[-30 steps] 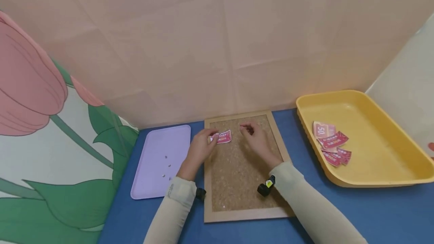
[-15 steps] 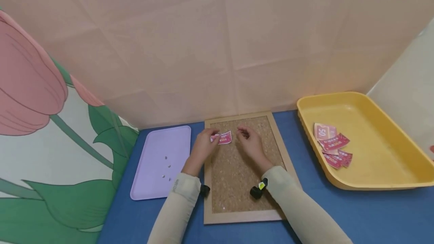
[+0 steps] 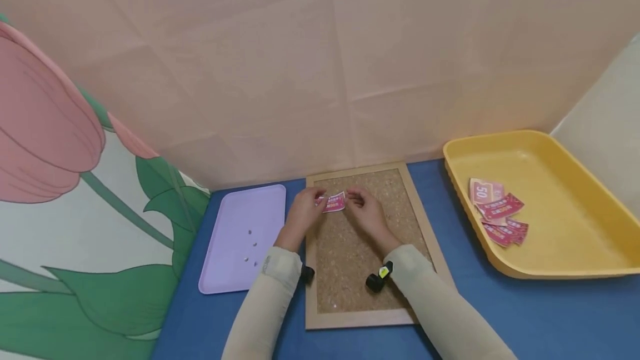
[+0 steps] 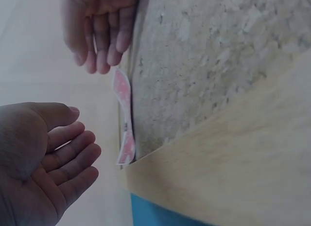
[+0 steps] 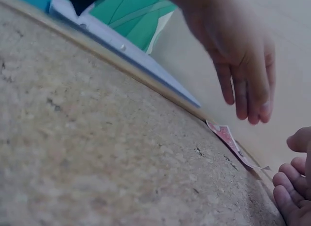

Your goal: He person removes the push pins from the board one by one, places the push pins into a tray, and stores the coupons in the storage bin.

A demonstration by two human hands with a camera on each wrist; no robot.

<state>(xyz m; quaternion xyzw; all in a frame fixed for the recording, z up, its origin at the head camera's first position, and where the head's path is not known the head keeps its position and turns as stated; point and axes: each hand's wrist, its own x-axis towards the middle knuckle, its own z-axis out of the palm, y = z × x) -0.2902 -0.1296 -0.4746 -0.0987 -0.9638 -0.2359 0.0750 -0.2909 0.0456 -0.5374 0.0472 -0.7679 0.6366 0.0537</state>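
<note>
A small pink-and-white paper coupon (image 3: 334, 202) lies near the top of a wood-framed cork board (image 3: 370, 271). Its ends curl up a little from the cork in the left wrist view. My left hand (image 3: 303, 213) hovers at the coupon's left end, fingers loosely bent and apart from the paper (image 4: 124, 114). On the other side, my right hand (image 3: 369, 216) hangs close to the coupon's right end, fingers relaxed. Both wrist views show a gap between the hands and the coupon. Neither hand holds anything that shows.
Left of the board lies a purple tray (image 3: 225, 238) with several tiny tacks. A yellow tray (image 3: 565, 226) at the right holds several pink coupons (image 3: 500, 207). A small pale tack-like dot (image 3: 335, 305) sits low on the cork. A draped wall stands behind.
My right hand has moved left, closer to the coupon's right end. The left hand stays at the left end. The coupon keeps its place on the board; the head view shifts slightly.
</note>
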